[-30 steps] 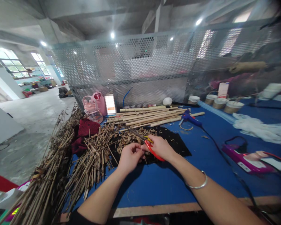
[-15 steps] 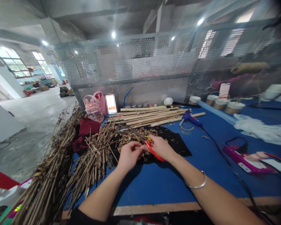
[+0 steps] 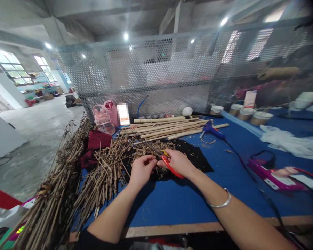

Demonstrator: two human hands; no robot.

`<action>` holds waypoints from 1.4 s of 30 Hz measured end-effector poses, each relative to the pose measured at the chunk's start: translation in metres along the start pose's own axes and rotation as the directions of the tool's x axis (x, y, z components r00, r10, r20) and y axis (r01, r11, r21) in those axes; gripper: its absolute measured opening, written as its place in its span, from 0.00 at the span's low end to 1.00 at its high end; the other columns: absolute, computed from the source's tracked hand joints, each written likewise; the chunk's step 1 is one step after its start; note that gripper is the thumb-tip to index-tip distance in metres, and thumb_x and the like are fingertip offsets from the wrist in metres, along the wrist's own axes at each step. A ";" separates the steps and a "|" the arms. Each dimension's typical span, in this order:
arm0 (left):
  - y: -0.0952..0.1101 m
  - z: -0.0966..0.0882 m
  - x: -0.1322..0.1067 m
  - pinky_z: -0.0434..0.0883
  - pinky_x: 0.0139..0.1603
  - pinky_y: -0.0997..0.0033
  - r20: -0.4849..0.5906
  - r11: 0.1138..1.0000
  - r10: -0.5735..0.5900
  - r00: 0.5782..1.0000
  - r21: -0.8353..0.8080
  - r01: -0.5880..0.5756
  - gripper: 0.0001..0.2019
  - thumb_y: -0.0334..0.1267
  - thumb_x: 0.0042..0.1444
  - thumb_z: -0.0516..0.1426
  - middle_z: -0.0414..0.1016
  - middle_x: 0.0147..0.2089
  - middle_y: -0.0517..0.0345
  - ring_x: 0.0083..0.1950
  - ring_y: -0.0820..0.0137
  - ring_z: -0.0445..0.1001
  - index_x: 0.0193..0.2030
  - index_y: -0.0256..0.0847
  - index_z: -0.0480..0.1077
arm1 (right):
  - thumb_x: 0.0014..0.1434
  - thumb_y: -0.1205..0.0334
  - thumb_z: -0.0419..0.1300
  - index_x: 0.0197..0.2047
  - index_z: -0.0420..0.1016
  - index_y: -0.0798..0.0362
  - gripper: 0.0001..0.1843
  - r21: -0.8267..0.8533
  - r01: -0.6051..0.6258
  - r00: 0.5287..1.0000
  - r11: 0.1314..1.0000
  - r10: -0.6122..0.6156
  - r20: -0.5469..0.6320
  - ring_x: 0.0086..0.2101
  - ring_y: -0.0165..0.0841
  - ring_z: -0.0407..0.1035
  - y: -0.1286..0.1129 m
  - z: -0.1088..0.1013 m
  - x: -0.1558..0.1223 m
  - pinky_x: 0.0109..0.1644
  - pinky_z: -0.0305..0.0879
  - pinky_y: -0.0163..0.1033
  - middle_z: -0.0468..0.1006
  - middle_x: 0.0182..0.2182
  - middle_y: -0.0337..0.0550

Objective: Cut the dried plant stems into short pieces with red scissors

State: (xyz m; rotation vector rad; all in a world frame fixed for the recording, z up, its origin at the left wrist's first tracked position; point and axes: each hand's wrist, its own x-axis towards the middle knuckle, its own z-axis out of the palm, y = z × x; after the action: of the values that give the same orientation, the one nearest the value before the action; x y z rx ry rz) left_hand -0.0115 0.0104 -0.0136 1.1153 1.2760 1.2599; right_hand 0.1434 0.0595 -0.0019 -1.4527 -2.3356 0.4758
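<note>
My right hand is wrapped round a pair of scissors with red handles; the dark blades point away to the upper left. Thumb and fingers of my left hand are pinched together just left of the scissors, and whatever is between them is too small to make out. Under both hands, a heap of dry brown plant bits covers part of a black cloth. Cut dry stalks lie piled to the left of my left hand.
Long dry stems hang over the table's left edge. Pale sticks lie behind the heap. At right are a blue glue gun with its cord, a purple power strip and white plastic. A perforated metal screen stands behind.
My left hand has drawn slightly left, so its fingertips are further from my right hand. My right hand and the scissors stay almost where they were.
</note>
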 end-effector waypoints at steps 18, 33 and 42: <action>-0.007 -0.007 0.008 0.63 0.20 0.80 -0.043 0.999 0.001 0.999 0.042 0.001 0.13 0.40 0.45 0.59 0.69 0.22 0.60 0.22 0.77 0.66 0.36 0.35 0.72 | 0.48 0.37 0.53 0.26 0.62 0.50 0.23 -0.048 -0.035 0.998 0.998 0.037 0.054 0.23 0.29 0.63 0.002 0.002 0.002 0.24 0.46 0.31 0.72 0.24 0.39; -0.004 -0.006 0.008 0.63 0.19 0.80 -0.056 1.000 0.000 0.998 -0.019 -0.001 0.13 0.40 0.45 0.59 0.69 0.22 0.61 0.20 0.78 0.64 0.37 0.35 0.73 | 0.48 0.37 0.53 0.30 0.65 0.50 0.23 -0.059 0.004 0.998 0.998 0.000 0.069 0.24 0.30 0.64 0.003 -0.001 0.001 0.25 0.48 0.31 0.73 0.25 0.39; -0.002 -0.006 0.006 0.63 0.20 0.81 -0.074 1.000 -0.014 0.997 -0.017 0.012 0.14 0.44 0.45 0.59 0.69 0.21 0.59 0.20 0.78 0.65 0.33 0.34 0.72 | 0.47 0.38 0.55 0.31 0.66 0.51 0.23 -0.050 -0.011 0.995 0.999 0.015 0.095 0.25 0.31 0.65 0.004 -0.004 0.001 0.25 0.49 0.31 0.73 0.26 0.40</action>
State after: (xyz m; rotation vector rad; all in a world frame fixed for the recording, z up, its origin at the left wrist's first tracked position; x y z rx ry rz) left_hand -0.0181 0.0157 -0.0164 1.0554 1.3232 1.3105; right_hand 0.1477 0.0628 0.0005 -1.4993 -2.4292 0.5051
